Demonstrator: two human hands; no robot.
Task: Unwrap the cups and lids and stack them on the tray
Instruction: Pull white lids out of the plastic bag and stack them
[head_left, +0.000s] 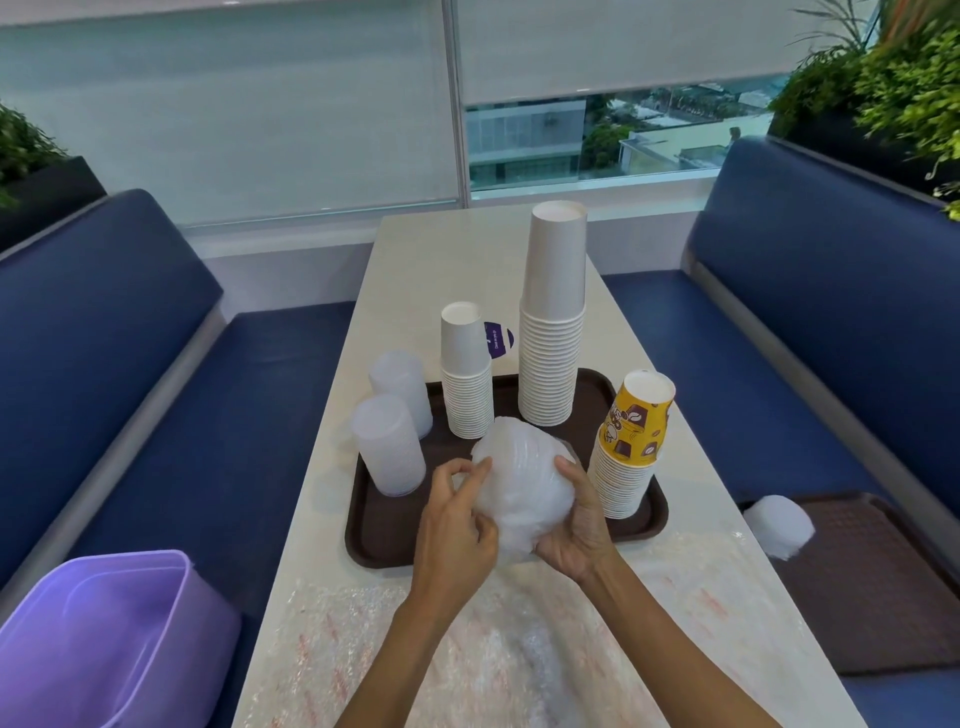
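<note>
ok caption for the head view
Left hand and right hand hold a wrapped lid bundle above the tray of cup stacks.

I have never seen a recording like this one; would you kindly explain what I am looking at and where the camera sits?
There is no machine here: a person works with bare hands, and the single picture comes from a camera worn on the head, looking forward and down. The left hand and right hand hold a bundle of clear lids in plastic film above a brown tray on a pale table. On the tray stand a tall stack of white cups, a shorter white stack and a stack of yellow cups. Two stacks of clear lids stand at its left edge. Bubble wrap lies nearest the person, and a purple bin sits at lower left.
</note>
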